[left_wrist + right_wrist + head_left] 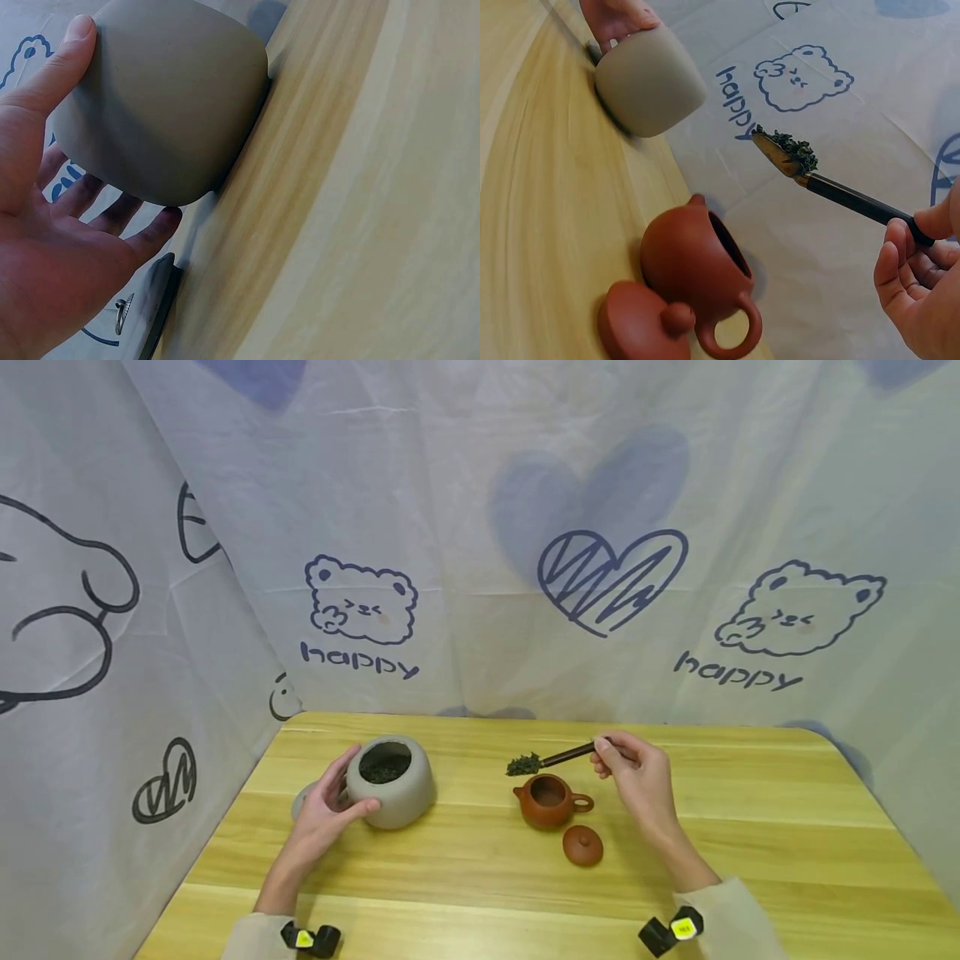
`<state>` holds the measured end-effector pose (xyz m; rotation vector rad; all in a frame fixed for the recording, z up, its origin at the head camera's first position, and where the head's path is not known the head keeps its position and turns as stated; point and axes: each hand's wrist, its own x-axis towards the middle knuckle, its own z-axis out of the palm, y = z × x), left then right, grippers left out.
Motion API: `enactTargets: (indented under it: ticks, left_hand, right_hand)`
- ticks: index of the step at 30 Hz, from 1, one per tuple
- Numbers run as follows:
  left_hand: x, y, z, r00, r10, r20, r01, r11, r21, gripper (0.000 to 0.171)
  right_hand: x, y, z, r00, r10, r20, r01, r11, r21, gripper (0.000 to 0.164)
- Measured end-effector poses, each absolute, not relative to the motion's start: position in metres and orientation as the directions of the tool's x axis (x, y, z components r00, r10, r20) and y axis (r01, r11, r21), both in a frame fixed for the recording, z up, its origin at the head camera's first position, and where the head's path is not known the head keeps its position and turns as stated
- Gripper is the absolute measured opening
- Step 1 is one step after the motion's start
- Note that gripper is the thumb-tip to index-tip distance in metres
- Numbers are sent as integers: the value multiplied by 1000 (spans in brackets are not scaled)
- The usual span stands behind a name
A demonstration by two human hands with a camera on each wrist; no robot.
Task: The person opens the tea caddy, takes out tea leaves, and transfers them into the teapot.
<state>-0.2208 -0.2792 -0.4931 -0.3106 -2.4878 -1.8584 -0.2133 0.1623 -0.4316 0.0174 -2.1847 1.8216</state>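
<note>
My left hand (pixel 325 812) holds a grey tea jar (pixel 402 793) at its left side, thumb on the near wall and fingers round the far side. Dark tea leaves (pixel 386 770) show inside its wide mouth. My right hand (pixel 636 772) pinches the end of a tea scoop (pixel 567 755) by its dark handle. In the right wrist view, a heap of green tea leaves (pixel 789 147) lies on the scoop's brass-coloured blade (pixel 774 154). The blade hangs over the spout side of a small reddish-brown clay teapot (pixel 545 811), which stands uncovered.
The teapot's round lid (pixel 582 846) lies on the wooden table (pixel 450 893), just in front of the pot. A grey jar lid (pixel 159 300) with a metal ring sits behind my left hand. A printed cloth (pixel 465 652) hangs along the table's back and left.
</note>
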Motion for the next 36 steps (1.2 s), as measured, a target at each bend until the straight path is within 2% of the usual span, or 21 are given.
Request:
enactTargets:
  ticks: [19,36]
  left_hand:
    - [-219,-280,-494,-979,150,137,173,263,949,87]
    - [-219,-279,-490,-979,151,134,172,273,946,87]
  right_hand:
    - [-195,191,-453,-943,248,222,-174,202,-964,27]
    - [-196,186,-465,-928,249,276,-206,273,-940,21]
